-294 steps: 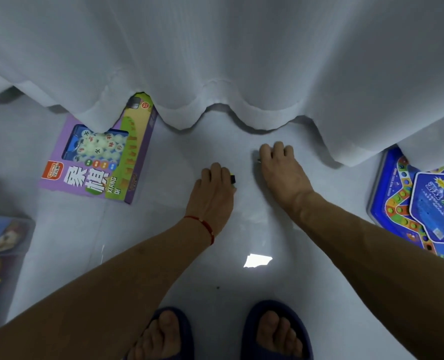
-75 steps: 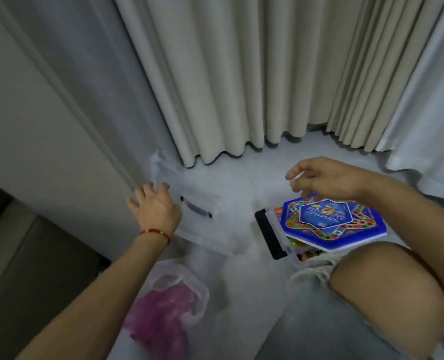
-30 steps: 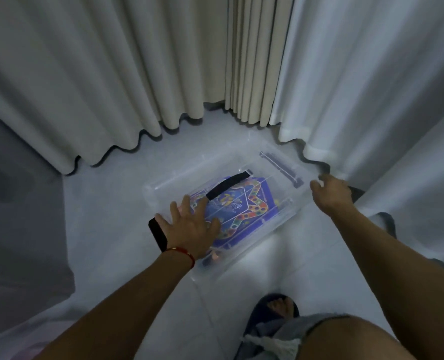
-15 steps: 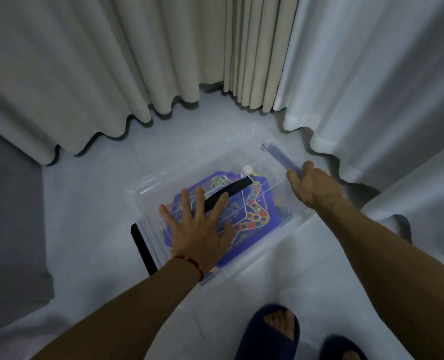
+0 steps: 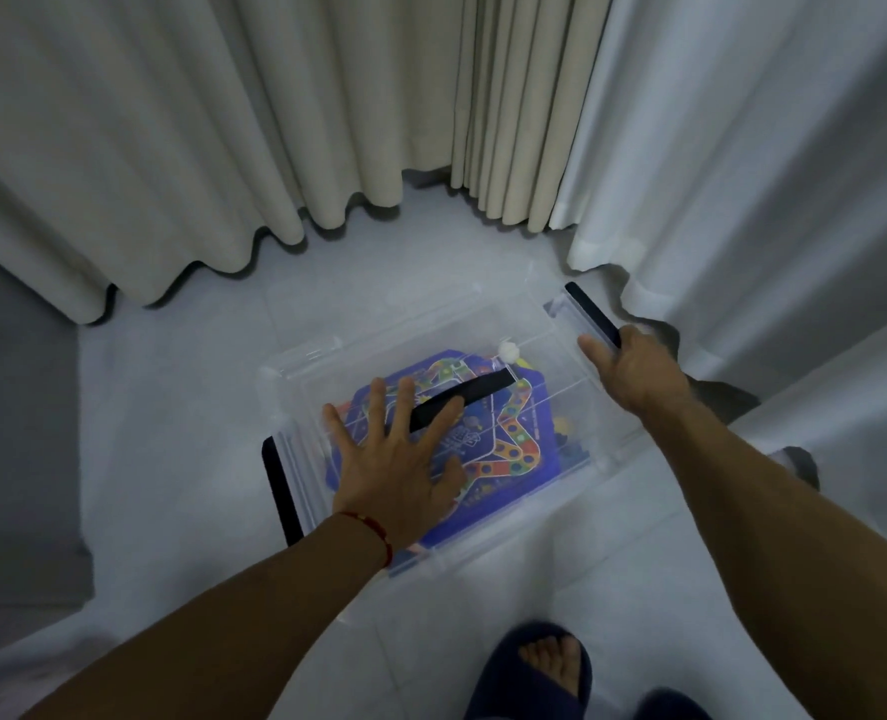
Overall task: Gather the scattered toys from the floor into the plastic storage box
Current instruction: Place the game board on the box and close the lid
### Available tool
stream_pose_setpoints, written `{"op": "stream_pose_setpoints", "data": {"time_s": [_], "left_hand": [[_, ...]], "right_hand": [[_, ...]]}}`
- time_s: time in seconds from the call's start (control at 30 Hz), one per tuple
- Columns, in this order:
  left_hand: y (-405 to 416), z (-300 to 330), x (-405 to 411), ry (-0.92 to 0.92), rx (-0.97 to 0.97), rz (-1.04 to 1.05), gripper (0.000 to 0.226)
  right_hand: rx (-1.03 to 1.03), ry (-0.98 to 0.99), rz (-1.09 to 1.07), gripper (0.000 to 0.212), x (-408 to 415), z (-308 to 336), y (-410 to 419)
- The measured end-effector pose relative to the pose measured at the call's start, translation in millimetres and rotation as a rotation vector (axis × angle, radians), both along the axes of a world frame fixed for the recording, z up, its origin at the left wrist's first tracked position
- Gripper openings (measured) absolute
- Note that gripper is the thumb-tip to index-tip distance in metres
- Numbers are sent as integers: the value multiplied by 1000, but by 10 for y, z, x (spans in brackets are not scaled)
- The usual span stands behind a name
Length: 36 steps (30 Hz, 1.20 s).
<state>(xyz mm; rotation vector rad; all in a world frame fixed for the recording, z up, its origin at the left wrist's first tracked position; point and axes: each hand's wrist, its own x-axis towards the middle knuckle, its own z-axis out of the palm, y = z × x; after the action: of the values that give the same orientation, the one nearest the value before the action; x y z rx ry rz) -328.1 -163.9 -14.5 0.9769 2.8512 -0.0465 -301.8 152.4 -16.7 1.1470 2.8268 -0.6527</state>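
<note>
One view only, worn on the head, looking steeply down and forward at the floor [image 5: 181, 418]. It sits close, at arm's reach over the storage box [image 5: 576, 423], both forearms running in from the bottom edge. Wide angle: curtains [image 5: 327, 122] bend across the top, a slipper [image 5: 529, 672] at the bottom.

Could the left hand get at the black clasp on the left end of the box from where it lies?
Probably yes. The left hand lies flat with spread fingers on the clear lid, and the black clasp sits just beside the wrist with only bare floor around it.
</note>
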Motion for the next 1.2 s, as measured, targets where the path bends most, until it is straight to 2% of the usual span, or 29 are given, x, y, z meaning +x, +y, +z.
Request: {"op": "stream_pose_setpoints", "data": {"time_s": [0.13, 0.3, 0.37, 0.43, 0.47, 0.53, 0.57, 0.6, 0.63, 0.67, 0.77, 0.83, 1.0, 1.1, 1.2], "left_hand": [[-57, -4, -28, -9, 17, -124, 63], [-123, 17, 60, 22, 126, -220, 62], [-229, 21, 84, 154, 224, -78, 58], [-421, 38, 2, 197, 322, 282, 70], [-510, 32, -91, 99, 352, 508, 82], [-625, 106, -249, -288, 441, 917, 106], [-686, 146, -301, -508, 534, 1050, 109], [-714, 192, -328, -730, 644, 1117, 100], [-729, 242, -337, -868, 726, 1137, 86], [-761, 259, -343, -884, 747, 1128, 76], [-801, 320, -346, -730, 677, 977, 72], [-758, 408, -342, -649, 628, 896, 67], [-627, 477, -299, -614, 611, 914, 55], [-771, 498, -349, -602, 694, 952, 49], [-1071, 594, -436, -705, 932, 1075, 50]], "right_hand": [[143, 21, -85, 52, 497, 35, -164], [184, 72, -229, 56, 1068, -25, -371], [151, 90, -272, 55, 1159, 5, -421], [103, 84, -266, 54, 1201, 53, -473], [76, 75, -267, 55, 1210, 54, -463], [26, 49, -283, 60, 1196, 69, -451], [6, 42, -293, 64, 1162, 50, -434], [-15, 31, -308, 66, 1119, 70, -414], [-50, 13, -327, 65, 1086, 67, -348], [-111, -1, -331, 62, 1066, 61, -284], [-247, 0, -390, 68, 994, 73, -167], [-300, -6, -406, 61, 968, 104, -172], [-393, 46, -396, 42, 970, 254, -261], [-339, 97, -359, 45, 889, 381, -335], [-323, 155, -265, 39, 660, 682, -475]]}}
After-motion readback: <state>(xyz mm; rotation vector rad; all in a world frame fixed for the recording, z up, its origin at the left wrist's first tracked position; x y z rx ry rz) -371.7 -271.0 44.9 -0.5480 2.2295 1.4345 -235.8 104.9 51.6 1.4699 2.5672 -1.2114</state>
